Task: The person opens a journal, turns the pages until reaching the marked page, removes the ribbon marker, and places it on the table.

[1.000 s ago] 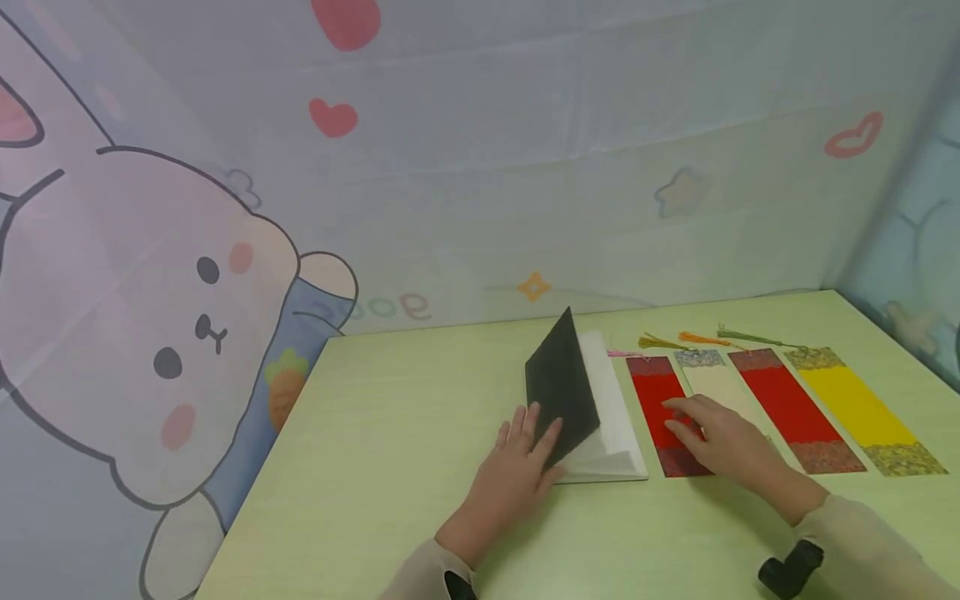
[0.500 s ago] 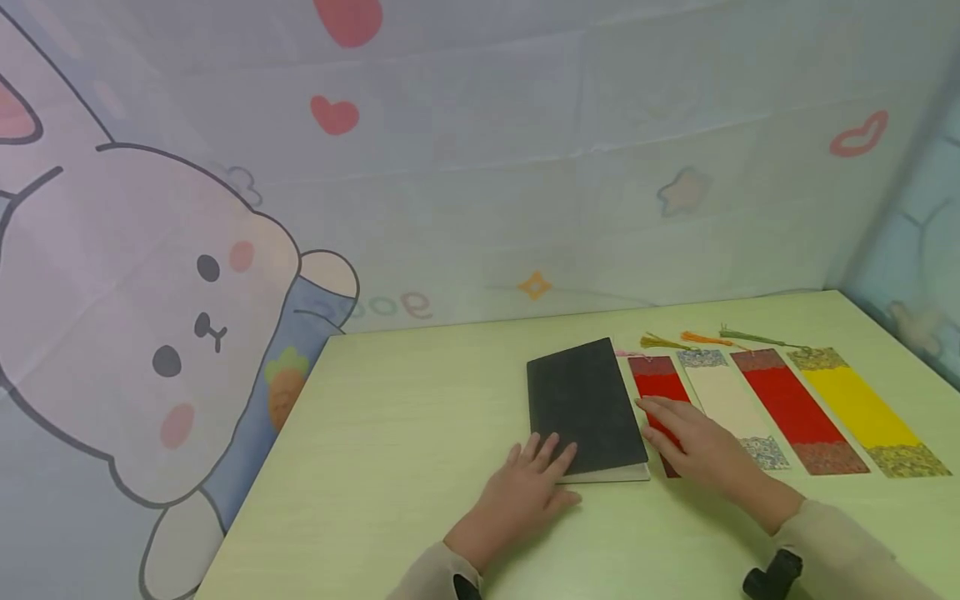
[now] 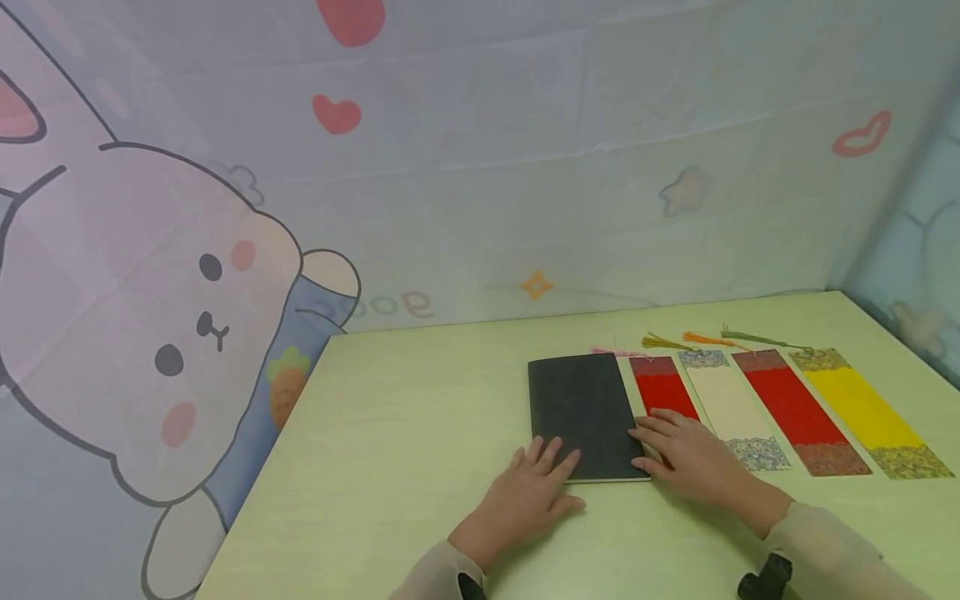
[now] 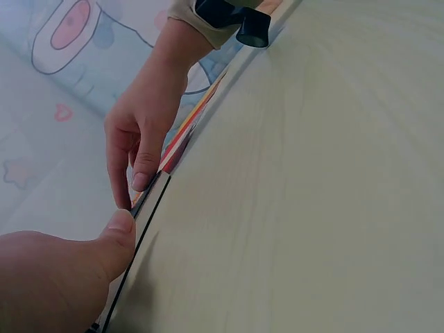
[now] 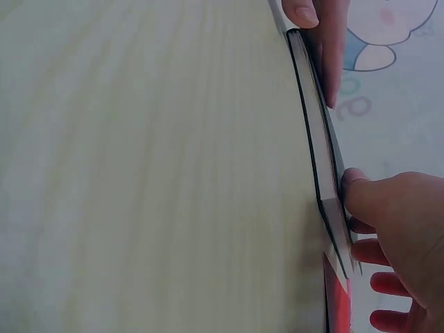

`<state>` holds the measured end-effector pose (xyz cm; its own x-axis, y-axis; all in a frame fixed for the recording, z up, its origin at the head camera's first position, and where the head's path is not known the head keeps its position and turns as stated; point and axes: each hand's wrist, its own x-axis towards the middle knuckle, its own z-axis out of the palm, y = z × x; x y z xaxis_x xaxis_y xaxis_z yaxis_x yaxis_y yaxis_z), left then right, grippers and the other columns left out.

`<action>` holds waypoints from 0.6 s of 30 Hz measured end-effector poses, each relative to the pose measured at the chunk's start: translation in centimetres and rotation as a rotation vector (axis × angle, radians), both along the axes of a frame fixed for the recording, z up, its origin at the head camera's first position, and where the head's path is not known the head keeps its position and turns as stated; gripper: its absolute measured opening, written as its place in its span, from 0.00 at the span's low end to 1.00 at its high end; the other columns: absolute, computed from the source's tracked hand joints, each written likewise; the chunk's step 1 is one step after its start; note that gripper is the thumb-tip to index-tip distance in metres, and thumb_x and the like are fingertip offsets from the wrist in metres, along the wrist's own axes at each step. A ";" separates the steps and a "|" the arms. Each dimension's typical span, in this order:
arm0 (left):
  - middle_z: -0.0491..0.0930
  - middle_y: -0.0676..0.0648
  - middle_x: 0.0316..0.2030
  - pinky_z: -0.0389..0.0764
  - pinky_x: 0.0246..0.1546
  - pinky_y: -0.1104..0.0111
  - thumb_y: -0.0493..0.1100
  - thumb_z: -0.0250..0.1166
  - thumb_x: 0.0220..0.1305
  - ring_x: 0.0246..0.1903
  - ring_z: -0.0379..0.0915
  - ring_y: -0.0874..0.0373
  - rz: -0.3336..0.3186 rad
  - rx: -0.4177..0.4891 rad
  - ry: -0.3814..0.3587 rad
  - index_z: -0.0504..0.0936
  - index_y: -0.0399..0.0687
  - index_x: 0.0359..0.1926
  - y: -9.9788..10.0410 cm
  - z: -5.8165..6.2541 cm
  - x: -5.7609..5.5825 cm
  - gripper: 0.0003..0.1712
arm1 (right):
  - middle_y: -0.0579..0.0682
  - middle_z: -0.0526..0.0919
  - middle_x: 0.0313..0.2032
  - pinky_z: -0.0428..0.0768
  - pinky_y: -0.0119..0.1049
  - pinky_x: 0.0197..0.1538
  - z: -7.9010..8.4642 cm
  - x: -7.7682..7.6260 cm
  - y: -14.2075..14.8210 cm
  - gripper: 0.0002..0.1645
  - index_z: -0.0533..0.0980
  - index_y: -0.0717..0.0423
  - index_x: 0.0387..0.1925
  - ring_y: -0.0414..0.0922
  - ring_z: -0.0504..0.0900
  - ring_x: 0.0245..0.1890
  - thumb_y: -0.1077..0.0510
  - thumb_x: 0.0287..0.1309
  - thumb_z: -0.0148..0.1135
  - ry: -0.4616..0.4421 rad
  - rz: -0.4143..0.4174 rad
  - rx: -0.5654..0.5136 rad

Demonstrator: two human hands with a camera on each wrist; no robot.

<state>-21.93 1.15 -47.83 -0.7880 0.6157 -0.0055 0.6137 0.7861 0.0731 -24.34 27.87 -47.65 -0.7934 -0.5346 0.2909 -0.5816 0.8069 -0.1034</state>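
A notebook with a black cover (image 3: 585, 408) lies closed on the table, its pale page edges showing in the right wrist view. My left hand (image 3: 521, 498) rests with spread fingers on the cover's lower left corner. At the lower right edge, my right hand (image 3: 693, 458) touches the cover with its thumb and fingertips, the fingers slightly bent. That hand also hides the lower part of a red bookmark (image 3: 663, 392) beside the notebook. In the left wrist view, the right hand (image 4: 142, 128) reaches down to the cover across from my left thumb (image 4: 119, 232).
Right of the near red bookmark lie a cream bookmark (image 3: 727, 408), another red bookmark (image 3: 798, 412) and a yellow bookmark (image 3: 870, 408). Tassels trail from their top ends, including a green tassel (image 3: 761, 337). A printed cloth backdrop (image 3: 480, 167) rises behind the pale table (image 3: 390, 433).
The notebook's raised black cover has swung down to the right and now lies flat. My right hand has moved left from over the near red bookmark to the cover's edge; my left hand slid slightly nearer.
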 end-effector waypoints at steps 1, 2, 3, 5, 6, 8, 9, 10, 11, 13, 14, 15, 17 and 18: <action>0.51 0.45 0.70 0.55 0.63 0.53 0.68 0.36 0.67 0.68 0.44 0.46 -0.001 0.000 -0.001 0.54 0.58 0.71 0.0 0.0 0.0 0.37 | 0.57 0.77 0.53 0.66 0.56 0.57 0.0 0.1 0.0 0.29 0.77 0.57 0.52 0.59 0.69 0.57 0.44 0.52 0.65 -0.008 -0.003 0.002; 0.51 0.45 0.70 0.54 0.63 0.53 0.68 0.36 0.67 0.68 0.44 0.46 -0.002 0.000 -0.002 0.54 0.58 0.71 0.0 0.0 0.0 0.37 | 0.57 0.77 0.53 0.66 0.56 0.57 0.0 0.1 -0.1 0.29 0.77 0.56 0.52 0.59 0.69 0.57 0.44 0.52 0.65 -0.015 -0.006 0.005; 0.51 0.45 0.70 0.54 0.63 0.53 0.68 0.36 0.67 0.68 0.44 0.46 -0.003 0.000 -0.003 0.54 0.58 0.71 0.0 0.1 0.0 0.37 | 0.56 0.77 0.53 0.65 0.56 0.57 0.0 0.1 -0.1 0.29 0.77 0.56 0.52 0.59 0.68 0.57 0.44 0.52 0.64 -0.025 -0.009 0.004; 0.51 0.45 0.70 0.54 0.63 0.53 0.68 0.37 0.67 0.68 0.44 0.46 -0.003 0.003 -0.004 0.53 0.58 0.72 -0.1 0.2 0.0 0.37 | 0.55 0.77 0.54 0.64 0.57 0.57 0.0 0.2 0.0 0.29 0.77 0.55 0.53 0.59 0.68 0.58 0.44 0.53 0.64 -0.044 -0.016 0.000; 0.51 0.45 0.70 0.54 0.63 0.53 0.68 0.37 0.67 0.68 0.44 0.46 0.000 0.007 -0.005 0.53 0.57 0.72 -0.2 0.3 -0.1 0.37 | 0.55 0.76 0.54 0.64 0.57 0.58 0.0 0.2 0.0 0.29 0.77 0.55 0.53 0.58 0.67 0.58 0.43 0.53 0.64 -0.055 -0.021 -0.008; 0.50 0.44 0.70 0.53 0.63 0.52 0.67 0.38 0.67 0.68 0.44 0.46 0.010 0.012 0.001 0.52 0.56 0.72 -0.4 0.4 -0.1 0.38 | 0.56 0.76 0.55 0.63 0.57 0.58 0.1 0.1 0.1 0.30 0.76 0.55 0.55 0.58 0.66 0.59 0.43 0.54 0.63 -0.071 -0.026 -0.035; 0.49 0.44 0.70 0.53 0.63 0.52 0.68 0.38 0.67 0.68 0.44 0.45 0.018 0.016 0.008 0.51 0.56 0.72 -0.5 0.5 -0.2 0.39 | 0.56 0.75 0.56 0.62 0.58 0.58 0.1 0.1 0.2 0.31 0.75 0.55 0.56 0.59 0.66 0.59 0.43 0.54 0.63 -0.074 -0.029 -0.051; 0.48 0.43 0.71 0.53 0.64 0.52 0.68 0.38 0.66 0.68 0.43 0.44 0.029 0.026 0.010 0.50 0.55 0.72 -0.7 0.5 -0.2 0.40 | 0.56 0.74 0.57 0.62 0.58 0.58 0.2 0.1 0.3 0.31 0.74 0.55 0.57 0.59 0.66 0.59 0.43 0.54 0.63 -0.077 -0.035 -0.067; 0.47 0.43 0.71 0.52 0.64 0.52 0.69 0.38 0.66 0.69 0.42 0.43 0.042 0.028 0.016 0.49 0.55 0.73 -0.8 0.5 -0.3 0.41 | 0.57 0.74 0.57 0.62 0.59 0.58 0.3 0.1 0.3 0.32 0.73 0.56 0.57 0.59 0.66 0.59 0.43 0.55 0.63 -0.074 -0.038 -0.085; 0.45 0.42 0.71 0.51 0.64 0.52 0.71 0.37 0.65 0.68 0.41 0.41 0.067 0.036 0.033 0.47 0.54 0.73 -1.1 0.5 -0.5 0.43 | 0.58 0.72 0.59 0.61 0.59 0.58 0.5 0.1 0.4 0.34 0.71 0.58 0.59 0.60 0.66 0.59 0.43 0.56 0.61 -0.070 -0.053 -0.119; 0.44 0.42 0.71 0.51 0.64 0.52 0.72 0.36 0.64 0.68 0.40 0.41 0.081 0.039 0.042 0.46 0.54 0.73 -1.2 0.5 -0.6 0.44 | 0.58 0.71 0.59 0.61 0.60 0.58 0.7 0.1 0.5 0.36 0.70 0.59 0.60 0.60 0.66 0.59 0.43 0.56 0.61 -0.068 -0.062 -0.137; 0.43 0.41 0.71 0.50 0.64 0.51 0.73 0.35 0.63 0.69 0.39 0.40 0.096 0.038 0.050 0.45 0.53 0.73 -1.4 0.5 -0.8 0.45 | 0.58 0.70 0.60 0.61 0.60 0.58 0.8 0.1 0.5 0.36 0.68 0.59 0.61 0.60 0.66 0.59 0.43 0.57 0.60 -0.064 -0.074 -0.153; 0.43 0.41 0.71 0.49 0.64 0.51 0.75 0.33 0.61 0.69 0.38 0.40 0.123 0.027 0.069 0.45 0.52 0.73 -1.7 0.6 -1.0 0.48 | 0.59 0.68 0.61 0.60 0.60 0.58 1.2 0.1 0.7 0.38 0.66 0.61 0.63 0.61 0.65 0.59 0.43 0.58 0.60 -0.052 -0.094 -0.177; 0.43 0.40 0.71 0.48 0.64 0.50 0.75 0.33 0.61 0.69 0.37 0.40 0.134 0.022 0.080 0.45 0.52 0.73 -1.8 0.7 -1.1 0.48 | 0.60 0.67 0.62 0.60 0.60 0.58 1.3 0.1 0.7 0.38 0.65 0.61 0.64 0.61 0.65 0.59 0.43 0.58 0.59 -0.045 -0.107 -0.183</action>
